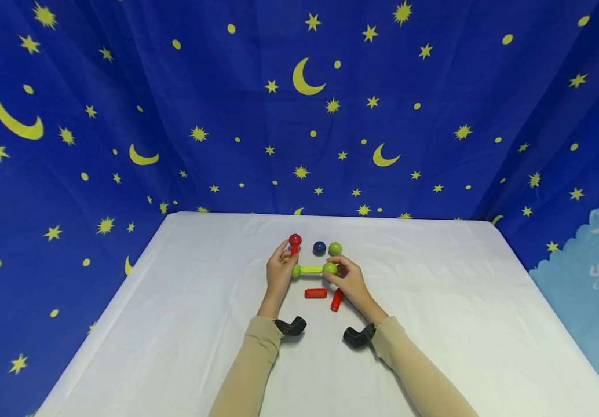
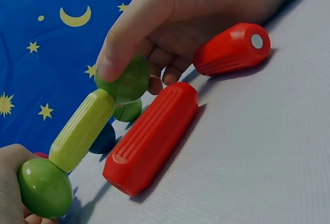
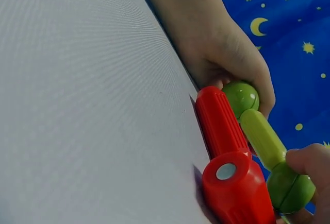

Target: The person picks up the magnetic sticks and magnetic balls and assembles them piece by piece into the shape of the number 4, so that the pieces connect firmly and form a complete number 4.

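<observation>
A yellow-green rod point(image 1: 311, 270) joins two green balls, one at each end. My left hand point(image 1: 280, 276) grips the left green ball point(image 2: 45, 188), and a red rod point(image 1: 294, 249) with a red ball point(image 1: 295, 239) on top extends away from that ball. On the other side, my right hand point(image 1: 350, 282) pinches the right green ball point(image 1: 329, 269) between thumb and fingers. In the left wrist view the right thumb presses on this ball point(image 2: 124, 80). The left palm is partly hidden in the head view.
Two loose red rods lie nearer the body, one crosswise point(image 1: 316, 293) and one slanted point(image 1: 336, 300) beside the right hand. Farther back are a dark blue ball point(image 1: 319, 248) and a green ball point(image 1: 335, 248). A blue ball point(image 1: 291, 248) shows partly behind the red rod.
</observation>
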`<move>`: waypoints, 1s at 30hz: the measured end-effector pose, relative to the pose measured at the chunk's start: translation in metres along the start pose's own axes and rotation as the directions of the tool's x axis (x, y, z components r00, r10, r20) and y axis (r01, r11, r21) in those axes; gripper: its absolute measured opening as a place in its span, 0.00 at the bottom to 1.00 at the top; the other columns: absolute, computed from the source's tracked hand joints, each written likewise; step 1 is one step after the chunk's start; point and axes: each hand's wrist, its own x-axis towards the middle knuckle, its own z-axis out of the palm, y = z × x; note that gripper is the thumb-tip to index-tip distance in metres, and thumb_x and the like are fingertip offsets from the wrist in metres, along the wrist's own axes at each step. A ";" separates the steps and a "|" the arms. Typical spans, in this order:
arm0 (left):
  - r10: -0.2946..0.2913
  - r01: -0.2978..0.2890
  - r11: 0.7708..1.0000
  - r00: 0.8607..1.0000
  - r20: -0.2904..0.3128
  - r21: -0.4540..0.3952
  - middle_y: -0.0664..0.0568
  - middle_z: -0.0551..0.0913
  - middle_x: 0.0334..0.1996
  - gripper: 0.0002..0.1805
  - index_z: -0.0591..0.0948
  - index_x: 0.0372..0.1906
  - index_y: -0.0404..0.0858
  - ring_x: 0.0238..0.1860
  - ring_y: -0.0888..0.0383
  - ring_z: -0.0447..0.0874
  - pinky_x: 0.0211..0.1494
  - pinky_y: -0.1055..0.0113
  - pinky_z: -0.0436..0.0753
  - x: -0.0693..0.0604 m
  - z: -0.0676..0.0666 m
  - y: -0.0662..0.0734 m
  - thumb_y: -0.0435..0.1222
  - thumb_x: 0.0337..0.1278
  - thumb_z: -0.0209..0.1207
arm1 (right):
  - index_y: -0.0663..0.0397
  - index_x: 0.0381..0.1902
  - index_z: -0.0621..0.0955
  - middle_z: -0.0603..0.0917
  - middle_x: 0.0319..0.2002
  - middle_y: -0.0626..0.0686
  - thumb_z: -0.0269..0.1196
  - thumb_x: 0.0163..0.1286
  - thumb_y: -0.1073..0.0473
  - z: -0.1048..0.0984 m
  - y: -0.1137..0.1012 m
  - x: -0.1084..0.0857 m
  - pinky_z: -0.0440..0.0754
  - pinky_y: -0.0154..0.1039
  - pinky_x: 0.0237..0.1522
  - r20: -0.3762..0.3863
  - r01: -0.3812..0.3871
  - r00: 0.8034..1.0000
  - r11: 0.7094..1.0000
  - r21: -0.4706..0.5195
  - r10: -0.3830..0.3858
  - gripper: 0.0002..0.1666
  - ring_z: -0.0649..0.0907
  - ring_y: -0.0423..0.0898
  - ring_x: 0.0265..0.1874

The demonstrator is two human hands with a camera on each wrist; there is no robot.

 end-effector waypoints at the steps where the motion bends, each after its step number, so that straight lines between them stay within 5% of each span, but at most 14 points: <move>1: 0.014 -0.013 1.000 1.000 -0.004 0.026 0.37 0.84 0.38 0.28 0.73 0.63 0.33 0.26 0.71 0.73 0.32 0.81 0.73 0.000 0.000 0.000 0.28 0.53 0.61 | 0.74 0.50 0.76 0.80 0.40 0.65 0.65 0.59 0.68 0.000 0.000 0.000 0.72 0.29 0.38 0.000 0.002 1.000 1.000 -0.010 -0.002 0.21 0.73 0.46 0.34; 6: 0.050 -0.045 0.988 0.998 -0.032 0.147 0.40 0.86 0.39 0.25 0.77 0.60 0.36 0.29 0.67 0.74 0.33 0.81 0.73 -0.002 0.001 0.001 0.29 0.53 0.61 | 0.71 0.49 0.78 0.79 0.36 0.64 0.68 0.57 0.67 0.003 0.022 0.008 0.69 0.28 0.33 -0.005 -0.007 1.000 0.999 -0.033 0.007 0.22 0.71 0.40 0.28; 12: 0.080 -0.066 0.979 0.995 -0.063 0.194 0.41 0.87 0.37 0.20 0.82 0.52 0.35 0.29 0.65 0.74 0.32 0.79 0.72 -0.003 0.001 0.000 0.29 0.50 0.63 | 0.64 0.47 0.80 0.78 0.32 0.62 0.69 0.56 0.64 0.004 0.039 0.012 0.68 0.28 0.31 -0.015 0.000 1.000 0.999 -0.051 -0.001 0.20 0.71 0.40 0.26; 27: 0.097 -0.076 0.965 0.993 -0.070 0.251 0.44 0.87 0.34 0.17 0.85 0.48 0.36 0.28 0.64 0.74 0.32 0.76 0.71 -0.006 -0.001 -0.002 0.32 0.48 0.63 | 0.60 0.47 0.80 0.81 0.40 0.57 0.70 0.54 0.63 0.006 0.040 0.008 0.72 0.31 0.39 0.001 0.025 1.000 0.985 -0.172 -0.025 0.21 0.74 0.46 0.36; 30: 0.097 -0.077 0.965 0.993 -0.068 0.252 0.44 0.87 0.35 0.17 0.85 0.48 0.36 0.29 0.64 0.74 0.33 0.75 0.72 -0.006 -0.001 -0.001 0.32 0.48 0.63 | 0.64 0.50 0.79 0.80 0.45 0.61 0.71 0.53 0.64 0.005 0.031 0.004 0.76 0.38 0.45 -0.017 0.050 0.998 0.983 -0.178 -0.053 0.25 0.78 0.52 0.40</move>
